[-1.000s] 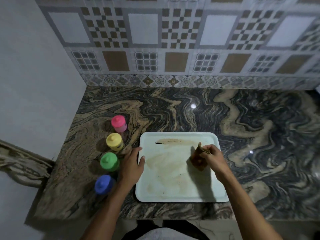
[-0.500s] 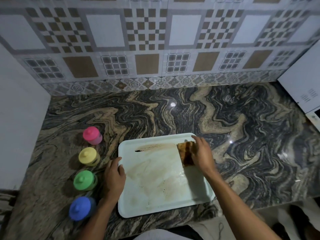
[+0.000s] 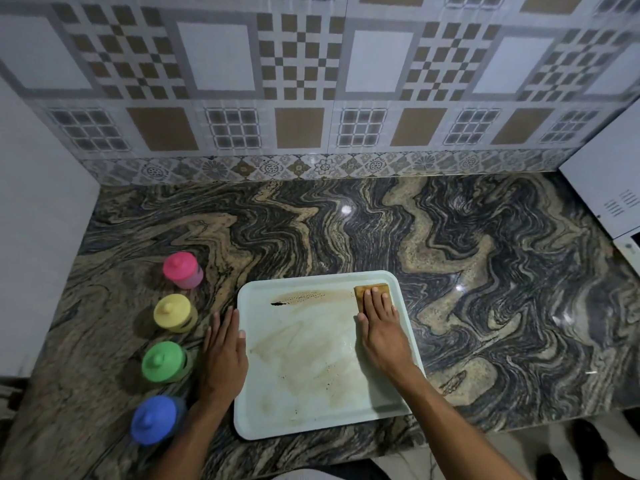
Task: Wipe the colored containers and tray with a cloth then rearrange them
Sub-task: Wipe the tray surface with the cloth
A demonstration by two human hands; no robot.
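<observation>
A pale tray (image 3: 263, 420) smeared with brown stains lies on the marble counter. My right hand (image 3: 381, 323) presses flat on a folded brown cloth (image 3: 362, 291) in the tray's far right corner. My left hand (image 3: 225, 351) lies flat on the counter, thumb over the tray's left rim, holding nothing. Left of the tray a row of lidded containers stands: pink (image 3: 181, 270), yellow (image 3: 175, 313), green (image 3: 162, 362) and blue (image 3: 154, 419).
The patterned marble counter (image 3: 485, 289) stretches back to a tiled wall. A white appliance (image 3: 609, 188) stands at the far right. A plain white wall bounds the left side. The counter's front edge runs just below the tray.
My right hand has flattened the cloth and pushed it up into the tray's far right corner. My left hand stays at the tray's left rim. The camera view has shifted right.
</observation>
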